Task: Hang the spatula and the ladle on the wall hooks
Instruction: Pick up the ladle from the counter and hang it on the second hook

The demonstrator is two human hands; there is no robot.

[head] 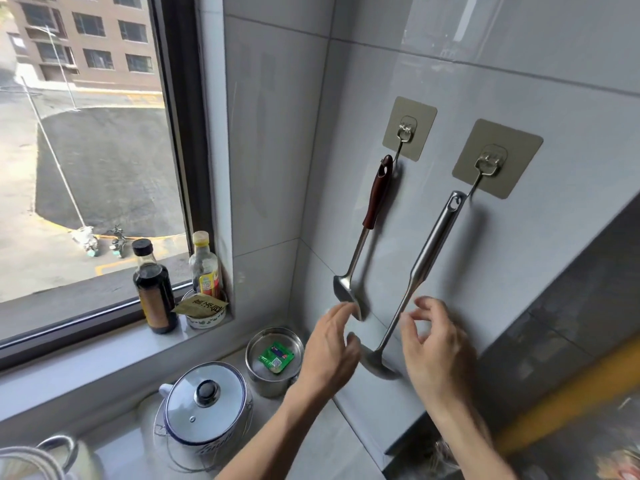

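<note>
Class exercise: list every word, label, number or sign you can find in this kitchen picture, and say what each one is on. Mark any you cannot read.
No text here can be read for certain.
Paper packet on the small bowl: large dark characters, too blurred to read.
Yellow-capped bottle: label with a square code, print too small.
Dark sauce bottle: orange label, print too small.
Green packet in the steel bowl: a code square, lettering too small.

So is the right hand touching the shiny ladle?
Apart. The head view shows grey wall between the right hand's open fingers and the ladle's thin shaft, which hangs from the hook.
</note>
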